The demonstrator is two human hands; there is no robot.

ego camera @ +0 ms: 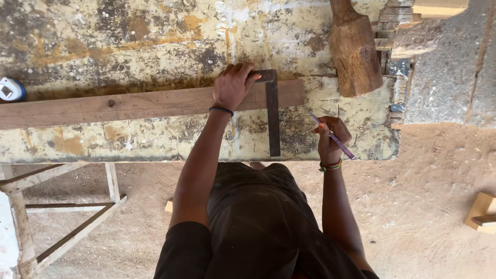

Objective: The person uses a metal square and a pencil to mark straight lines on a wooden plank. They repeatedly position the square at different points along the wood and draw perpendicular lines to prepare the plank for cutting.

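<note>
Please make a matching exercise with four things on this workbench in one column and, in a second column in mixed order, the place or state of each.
Things:
1. wooden plank
2. metal square
3. purple pencil
4. wooden mallet

Places or states:
A. held in the right hand, off the plank
B. resting at the far right end of the workbench, untouched
C. lying lengthwise along the bench, under the left hand
D. pressed by the left hand, its long blade crossing the plank toward the person

Pairs: 1-C, 2-D, 3-A, 4-B
</note>
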